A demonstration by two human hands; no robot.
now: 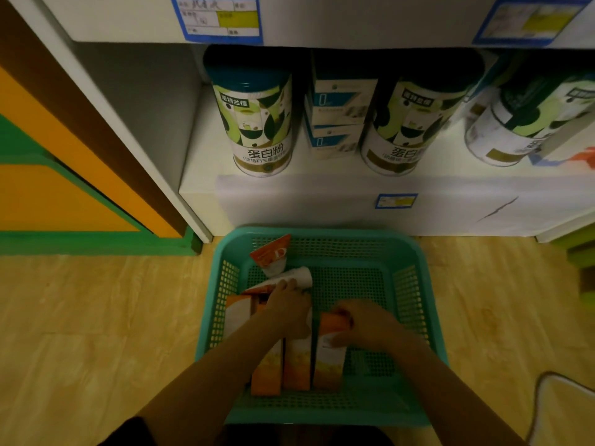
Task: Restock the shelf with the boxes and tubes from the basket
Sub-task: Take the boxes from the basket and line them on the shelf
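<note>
Inside basket point(409, 289), left hand point(287, 309), right hand point(365, 323) palm-down over boxes point(297, 365)

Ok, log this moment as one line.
phase: picking | basket: on floor by shelf | left hand: on white tube, grip unclear | right hand: grips orange box

Bare left hand point(287, 305) and right hand point(367, 324), dark clothing point(135, 434) below.

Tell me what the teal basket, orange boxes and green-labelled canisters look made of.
Teal basket: moulded plastic, matte; perforated grid walls and a smooth rolled rim. Orange boxes: printed cardboard, probably lightly coated; sharp folded edges, flat faces. Green-labelled canisters: likely metal or composite board under a glossy printed wrap; the body material cannot be settled from here.
</note>
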